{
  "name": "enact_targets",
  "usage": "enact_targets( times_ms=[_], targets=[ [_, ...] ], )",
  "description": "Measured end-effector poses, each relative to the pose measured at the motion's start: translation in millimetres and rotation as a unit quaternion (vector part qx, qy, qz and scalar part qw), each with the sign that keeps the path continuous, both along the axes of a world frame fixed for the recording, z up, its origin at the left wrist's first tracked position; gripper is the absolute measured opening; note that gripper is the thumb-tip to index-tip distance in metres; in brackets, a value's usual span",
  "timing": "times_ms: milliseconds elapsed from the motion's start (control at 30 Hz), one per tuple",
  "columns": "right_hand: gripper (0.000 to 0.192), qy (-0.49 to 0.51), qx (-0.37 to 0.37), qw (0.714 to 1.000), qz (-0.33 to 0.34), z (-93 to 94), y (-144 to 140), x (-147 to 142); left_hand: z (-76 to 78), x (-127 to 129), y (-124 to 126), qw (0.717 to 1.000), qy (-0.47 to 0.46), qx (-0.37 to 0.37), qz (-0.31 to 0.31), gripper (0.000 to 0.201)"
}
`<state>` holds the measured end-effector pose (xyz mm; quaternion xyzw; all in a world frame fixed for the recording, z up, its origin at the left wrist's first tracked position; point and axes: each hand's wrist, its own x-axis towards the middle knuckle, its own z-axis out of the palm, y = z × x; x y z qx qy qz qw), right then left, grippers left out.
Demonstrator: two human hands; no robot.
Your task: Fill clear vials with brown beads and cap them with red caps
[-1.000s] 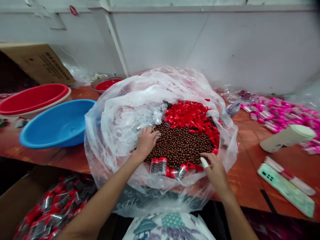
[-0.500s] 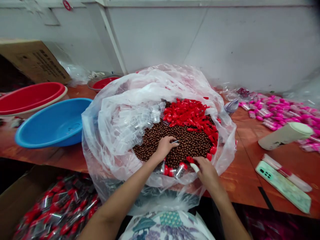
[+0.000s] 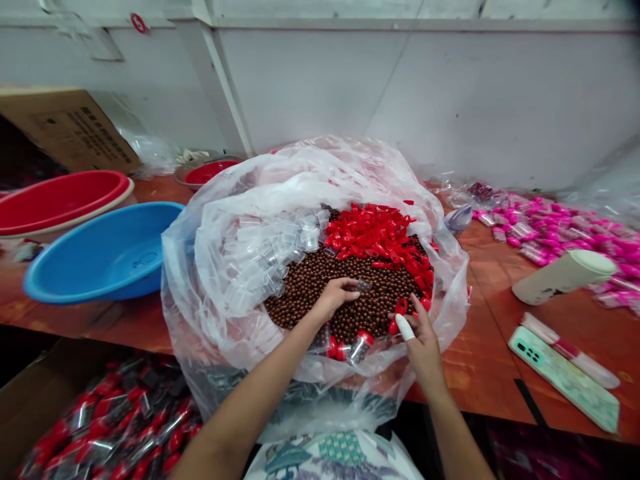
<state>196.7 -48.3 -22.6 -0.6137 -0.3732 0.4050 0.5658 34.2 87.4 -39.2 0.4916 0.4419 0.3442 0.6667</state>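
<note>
A big clear plastic bag [image 3: 235,220] lies open in front of me, holding brown beads [image 3: 320,280], a heap of red caps [image 3: 375,233] at the back right and clear small vials [image 3: 260,260] at the left. My left hand [image 3: 336,295] rests on the beads and pinches one clear vial [image 3: 363,286] at its fingertips. My right hand [image 3: 421,333], one fingertip wrapped in white, holds a red cap [image 3: 401,307] just right of the left hand. Three filled, red-capped vials [image 3: 345,347] lie at the bag's near edge.
A blue basin [image 3: 100,253] and a red basin [image 3: 60,200] stand at the left on the orange table [image 3: 490,347]. Pink packets [image 3: 550,230], a white bottle [image 3: 565,275] and a phone [image 3: 560,377] lie at the right. A box of red-capped vials [image 3: 110,427] sits below left.
My left hand came from the clear vials at the left to the middle of the beads with a vial. My right hand rose from the near edge with a red cap.
</note>
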Motion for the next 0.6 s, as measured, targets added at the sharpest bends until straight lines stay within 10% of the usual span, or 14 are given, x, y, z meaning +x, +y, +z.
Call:
enact_targets(
  times_ms=[267, 600],
  targets=[
    [0.076, 0.120, 0.011, 0.993, 0.005, 2.3, 3, -1, 14.2, -14, -5, 0.994, -0.090, -0.067, -0.014, 0.038],
    [0.029, 0.176, 0.010, 0.983, -0.050, 0.8, 21, -2, 45.7, -39, -31, 0.983, -0.131, -0.125, -0.014, 0.034]
  ],
)
